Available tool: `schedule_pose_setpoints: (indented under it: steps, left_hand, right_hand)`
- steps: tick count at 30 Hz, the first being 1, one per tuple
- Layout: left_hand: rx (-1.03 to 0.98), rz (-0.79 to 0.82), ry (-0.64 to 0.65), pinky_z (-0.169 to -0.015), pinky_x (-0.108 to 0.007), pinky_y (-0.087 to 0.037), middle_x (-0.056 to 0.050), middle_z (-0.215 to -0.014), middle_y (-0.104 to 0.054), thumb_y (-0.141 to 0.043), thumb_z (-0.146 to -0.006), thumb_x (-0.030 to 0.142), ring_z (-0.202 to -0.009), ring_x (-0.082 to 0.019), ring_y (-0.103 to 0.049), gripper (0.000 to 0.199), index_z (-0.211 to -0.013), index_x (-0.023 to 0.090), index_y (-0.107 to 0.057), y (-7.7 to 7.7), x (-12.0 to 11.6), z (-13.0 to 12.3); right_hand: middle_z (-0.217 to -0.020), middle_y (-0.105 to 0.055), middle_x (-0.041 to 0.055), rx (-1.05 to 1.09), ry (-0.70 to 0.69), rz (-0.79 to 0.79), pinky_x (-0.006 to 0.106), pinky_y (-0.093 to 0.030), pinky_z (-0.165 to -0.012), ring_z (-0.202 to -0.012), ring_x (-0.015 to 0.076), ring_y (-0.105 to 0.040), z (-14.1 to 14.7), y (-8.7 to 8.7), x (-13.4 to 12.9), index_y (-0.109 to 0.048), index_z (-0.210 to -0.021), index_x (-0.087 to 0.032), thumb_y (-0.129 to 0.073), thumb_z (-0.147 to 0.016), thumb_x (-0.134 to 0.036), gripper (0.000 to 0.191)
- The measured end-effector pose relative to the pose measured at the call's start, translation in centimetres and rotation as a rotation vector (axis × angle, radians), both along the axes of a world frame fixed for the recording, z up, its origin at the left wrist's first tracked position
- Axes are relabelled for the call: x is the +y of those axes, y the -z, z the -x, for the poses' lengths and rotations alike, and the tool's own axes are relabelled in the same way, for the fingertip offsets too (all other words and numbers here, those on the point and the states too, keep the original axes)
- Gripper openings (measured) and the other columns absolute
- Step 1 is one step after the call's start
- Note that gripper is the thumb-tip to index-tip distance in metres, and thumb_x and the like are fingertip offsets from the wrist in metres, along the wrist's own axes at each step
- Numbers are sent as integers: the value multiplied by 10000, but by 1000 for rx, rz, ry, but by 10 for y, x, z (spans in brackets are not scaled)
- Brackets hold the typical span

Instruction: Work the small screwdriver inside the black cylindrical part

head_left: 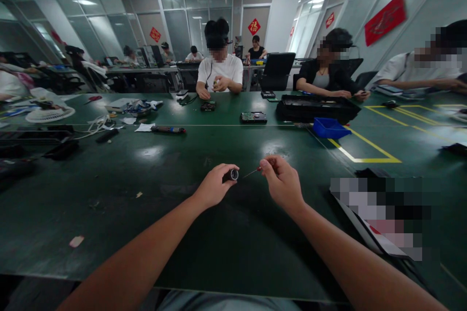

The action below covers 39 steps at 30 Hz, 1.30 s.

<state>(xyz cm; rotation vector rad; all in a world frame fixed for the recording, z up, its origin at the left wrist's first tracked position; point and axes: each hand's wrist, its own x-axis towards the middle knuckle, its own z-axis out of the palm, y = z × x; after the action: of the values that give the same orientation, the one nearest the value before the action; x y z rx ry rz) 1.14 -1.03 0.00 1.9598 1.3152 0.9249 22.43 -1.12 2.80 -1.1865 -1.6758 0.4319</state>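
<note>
Both hands are up over the near-middle of the tabletop (153, 238), apart from each other w/ a small gap btwn, each clamped on smth. L hand (214, 187) grips a short dark cylinder (229, 175) btwn thumb & fingers; its round, pale-rimmed end pokes out on the R side of the grip, facing R & toward the near side. R hand (285, 183) pinches a thin tool (252, 172) w/ a reddish part by the fingertips & a slim shaft pointing L, slightly toward the near side. Tool tip sits just R of the cylinder's rim, v. close but looks apart, so the cylinder is in L hand, the tool in R hand, w/ the shaft in the gap btwn. Rest of the handle is hidden in the fingers, can't tell its shape. To the far L of the hands, a pen-like tool (170, 129) lies by a white paper scrap (145, 127). Far side, a bit R of centre: hard drive (253, 116), then a long black tray (317, 108) w/ a blue bin (330, 128) at its near side. Near R, beside the R forearm: a pixelated item (381, 221), details n/a. Across the tabletop, a co-worker in a white shirt (229, 70) handles smth small.
</note>
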Motion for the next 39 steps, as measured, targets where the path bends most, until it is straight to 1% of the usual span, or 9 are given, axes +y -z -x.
schedule_pose_setpoints:
  steps: [3, 9, 13, 22, 25, 29, 31, 34, 39]
  left_hand:
    - [-16, 3, -28, -1078, -445, -416, -74, -1280, -627, -664, -864, 146, -1208, -262, -563, 403, -1255, 231, -621, 1, 1, 0]
    - [10, -52, 9, -1068, -433, -425, -69, -1215, -656, -686, -861, 165, -1158, -252, -587, 328, -1185, 214, -661, 0, 4, 1]
    - [17, -86, 42, -1084, -444, -409, -61, -1235, -653, -685, -874, 209, -1185, -252, -576, 357, -1228, 244, -651, 3, 6, 4]
    - [20, -67, 34, -1075, -437, -405, -46, -1240, -656, -673, -896, 238, -1187, -244, -571, 376, -1268, 276, -635, 6, 6, 9]
    - [22, -69, 33, -1076, -433, -403, -45, -1245, -655, -674, -895, 230, -1188, -240, -571, 376, -1267, 271, -635, 6, 5, 9]
    - [35, -84, 40, -1067, -433, -411, -51, -1244, -655, -686, -886, 232, -1187, -251, -574, 386, -1267, 264, -637, 5, 6, 10]
    - [46, -94, 44, -1061, -433, -416, -52, -1236, -658, -689, -884, 231, -1179, -254, -578, 390, -1269, 266, -638, 5, 6, 11]
    - [54, -105, 45, -1062, -434, -416, -54, -1241, -657, -686, -888, 230, -1181, -254, -577, 396, -1279, 270, -634, 5, 6, 12]
    - [92, -111, 43, -1065, -424, -419, -50, -1245, -656, -682, -898, 246, -1186, -248, -576, 391, -1285, 264, -628, 6, 7, 13]
  right_hand:
    - [-721, -695, 15, 46, -22, -22, 305, -496, -623, -657, 183, -668, -2, 1, -1, -617, -883, -219, -521, -971, -390, 215]
    - [-867, -749, 50, 151, -110, -23, 355, -568, -739, -798, 208, -735, -1, 4, -3, -622, -1042, -218, -522, -979, -361, 186]
    - [-881, -758, 55, 117, -127, -6, 371, -578, -760, -822, 219, -747, 1, 6, -3, -624, -1034, -225, -530, -975, -365, 178]
    - [-881, -757, 61, 114, -143, 7, 370, -578, -757, -817, 221, -747, 2, 7, -2, -631, -1023, -218, -529, -974, -376, 195]
    - [-822, -757, 44, 75, -113, -3, 340, -558, -706, -751, 204, -733, 1, 2, -2, -659, -960, -216, -555, -960, -399, 211]
    - [-626, -684, 2, -82, -19, -45, 288, -462, -542, -553, 165, -631, 0, -4, -4, -665, -736, -222, -638, -900, -461, 291]
    - [-607, -667, -4, -109, -20, -65, 280, -438, -518, -528, 156, -606, 0, -5, -5, -657, -716, -222, -656, -886, -466, 298]
    - [-676, -699, 8, -124, -72, -89, 284, -462, -549, -565, 161, -626, 0, -3, -7, -664, -783, -222, -662, -889, -440, 242]
    - [-859, -720, 49, -150, -165, -125, 329, -517, -713, -770, 198, -683, 1, -1, -8, -635, -971, -214, -543, -939, -284, 120]
